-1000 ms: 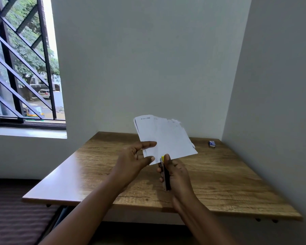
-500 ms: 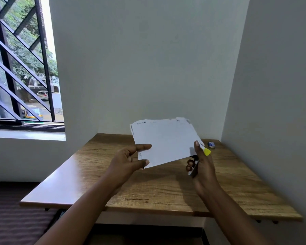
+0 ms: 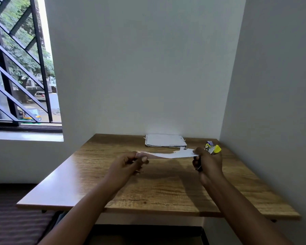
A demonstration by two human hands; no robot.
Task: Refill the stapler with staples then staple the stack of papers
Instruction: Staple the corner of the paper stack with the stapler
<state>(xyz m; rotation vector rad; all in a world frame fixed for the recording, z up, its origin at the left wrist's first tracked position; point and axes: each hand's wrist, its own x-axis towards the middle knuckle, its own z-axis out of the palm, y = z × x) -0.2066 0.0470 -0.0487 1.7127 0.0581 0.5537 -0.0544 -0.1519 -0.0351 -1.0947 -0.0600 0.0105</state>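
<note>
Head camera showed two hands above the middle of the wooden table. The left hand pinched the left end of a paper, held almost flat. The right hand gripped its right end together with a stapler. Farther, a stack of papers lay at the back edge, and a small box was near the back right corner.

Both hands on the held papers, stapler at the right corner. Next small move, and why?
Probably squeeze the stapler: the right hand grips it at the held papers' right corner, while the left hand pinches the opposite edge, keeping them level above the table.
</note>
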